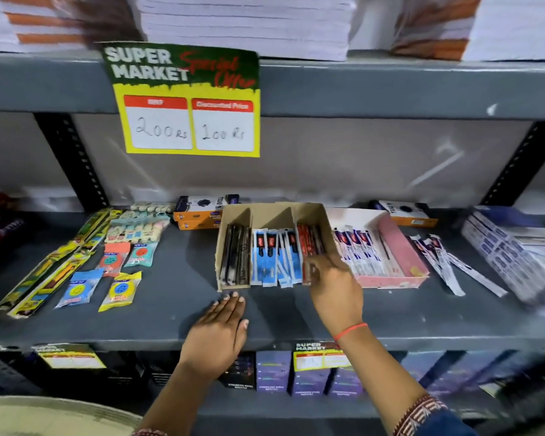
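A brown cardboard box (271,212) with three compartments stands on the grey shelf (170,278). Its left part holds black packets (235,256), the middle blue packets (272,256), the right red packets (309,243). My right hand (334,284) reaches into the near end of the right compartment, fingers curled on the red packets there. My left hand (221,328) lies flat on the shelf just in front of the box, fingers straight, holding nothing.
A pink tray (400,247) of white-purple packets sits right of the box, with loose packets (441,259) and a stacked carton (510,243) beyond. Toy and sachet packs (117,262) lie to the left. A price sign (186,99) hangs from the upper shelf edge.
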Demonstrator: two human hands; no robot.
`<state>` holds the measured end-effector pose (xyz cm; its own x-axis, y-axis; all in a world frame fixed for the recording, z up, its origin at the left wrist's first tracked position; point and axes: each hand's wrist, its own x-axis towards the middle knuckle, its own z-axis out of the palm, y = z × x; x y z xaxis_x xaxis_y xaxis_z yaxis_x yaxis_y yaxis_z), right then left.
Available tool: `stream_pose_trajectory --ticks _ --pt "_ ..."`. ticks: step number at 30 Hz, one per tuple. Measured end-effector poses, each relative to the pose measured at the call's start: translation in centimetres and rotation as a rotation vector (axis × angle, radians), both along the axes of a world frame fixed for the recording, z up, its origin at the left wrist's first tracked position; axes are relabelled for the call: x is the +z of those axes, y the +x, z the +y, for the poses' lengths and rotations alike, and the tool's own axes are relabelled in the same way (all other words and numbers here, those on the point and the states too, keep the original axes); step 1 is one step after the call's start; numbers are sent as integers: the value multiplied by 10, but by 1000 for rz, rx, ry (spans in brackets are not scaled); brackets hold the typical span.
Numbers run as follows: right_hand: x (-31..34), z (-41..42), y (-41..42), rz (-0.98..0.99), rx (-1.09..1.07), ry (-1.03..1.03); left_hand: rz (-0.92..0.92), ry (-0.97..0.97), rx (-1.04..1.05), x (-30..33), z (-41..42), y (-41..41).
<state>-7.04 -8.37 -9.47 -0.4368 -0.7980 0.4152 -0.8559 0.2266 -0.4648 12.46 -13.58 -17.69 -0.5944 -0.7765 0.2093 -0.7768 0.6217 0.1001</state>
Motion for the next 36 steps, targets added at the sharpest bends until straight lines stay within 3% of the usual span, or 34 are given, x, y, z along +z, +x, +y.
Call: stream_pose_trajectory --ticks 8,11,16,20,25,29,36 --pt "-12 23 -90 127 -278 -134 -16 39 -163 -3 25 -72" --pt "-18 36 -130 125 -374 -84 -76 37 -233 0 31 -104" --pt "-23 52 -192 -60 -517 155 -114 77 -326 3 44 -164" --pt "-28 44 -235 -75 -469 319 -131 81 -454 16 55 -217" --pt "-28 31 -261 -190 -419 453 -157 127 -415 17 55 -234" --pt "-31 25 -268 -217 -394 441 -166 143 -384 14 55 -233" --pt "-28 15 -288 -436 -380 453 -133 186 -319 19 58 -233"
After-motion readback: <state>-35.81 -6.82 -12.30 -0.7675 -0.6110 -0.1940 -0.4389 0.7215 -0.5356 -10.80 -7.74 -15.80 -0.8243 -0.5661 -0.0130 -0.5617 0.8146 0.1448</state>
